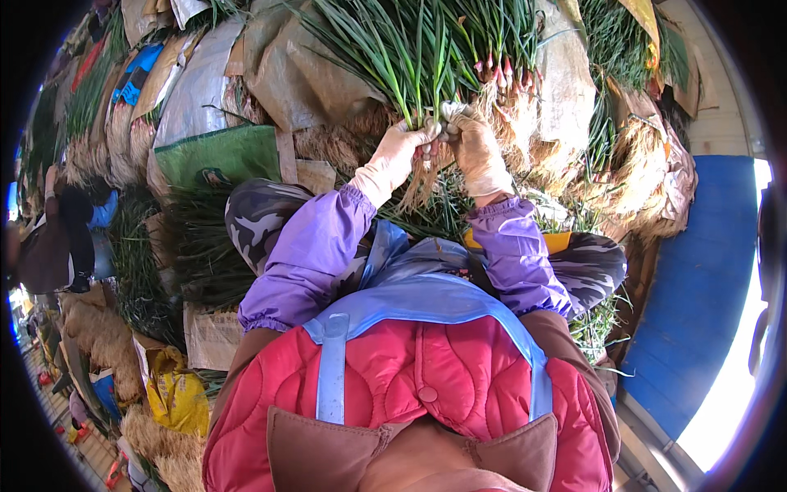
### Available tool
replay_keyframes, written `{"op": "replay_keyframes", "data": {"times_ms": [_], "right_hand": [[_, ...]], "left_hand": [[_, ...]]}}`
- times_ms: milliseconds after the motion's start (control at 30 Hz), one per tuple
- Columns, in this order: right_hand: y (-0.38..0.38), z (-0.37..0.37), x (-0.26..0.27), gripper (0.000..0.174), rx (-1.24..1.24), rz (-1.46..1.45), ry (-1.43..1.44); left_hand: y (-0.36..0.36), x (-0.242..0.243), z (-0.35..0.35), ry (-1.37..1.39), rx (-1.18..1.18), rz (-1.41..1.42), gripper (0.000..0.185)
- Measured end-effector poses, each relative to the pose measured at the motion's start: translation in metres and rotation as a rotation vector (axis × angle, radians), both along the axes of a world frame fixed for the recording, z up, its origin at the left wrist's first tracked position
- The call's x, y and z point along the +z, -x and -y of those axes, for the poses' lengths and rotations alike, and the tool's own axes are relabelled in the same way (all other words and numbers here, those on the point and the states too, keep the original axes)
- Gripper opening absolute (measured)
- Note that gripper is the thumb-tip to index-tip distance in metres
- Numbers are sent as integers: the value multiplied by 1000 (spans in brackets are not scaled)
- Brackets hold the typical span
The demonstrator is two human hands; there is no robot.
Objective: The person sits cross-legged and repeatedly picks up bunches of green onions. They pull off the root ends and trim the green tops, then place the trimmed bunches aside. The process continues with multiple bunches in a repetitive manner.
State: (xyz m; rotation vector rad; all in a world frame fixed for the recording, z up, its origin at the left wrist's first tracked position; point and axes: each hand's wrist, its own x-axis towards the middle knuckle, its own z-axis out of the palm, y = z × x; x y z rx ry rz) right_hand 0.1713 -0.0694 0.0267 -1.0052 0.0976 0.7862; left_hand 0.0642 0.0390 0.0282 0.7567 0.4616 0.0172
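Both my hands, in thin pale gloves, meet in front of me around a few green onions [407,101]. My left hand [393,152] grips these plants near their bases, leaves pointing away from me and pale roots hanging below. Close beside it, my right hand [478,146] has its fingers bent at the same bases; its grip is partly hidden. Just beyond lies a larger pile of green onions [504,31] with pinkish bulbs [505,71] and long straw-coloured roots [513,120]. Loose green leaves [439,206] lie below my hands.
Woven sacks [307,67] cover onion bundles at the back left. A green sack [218,157] lies near my left knee, with dark green leaves [206,240] beside it. More rooty bundles [639,160] stand right, by a blue panel [695,270]. Another person [52,240] sits far left.
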Motion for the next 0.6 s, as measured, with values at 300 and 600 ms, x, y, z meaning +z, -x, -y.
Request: {"op": "replay_keyframes", "data": {"times_ms": [300,600], "right_hand": [[-8,3,34,20,133,16,-112],[33,-17,49,25,141,-55,45]], "left_hand": [[15,-3,-5,474,-1,406,25],[20,5,-4,454,-90,390,30]]}}
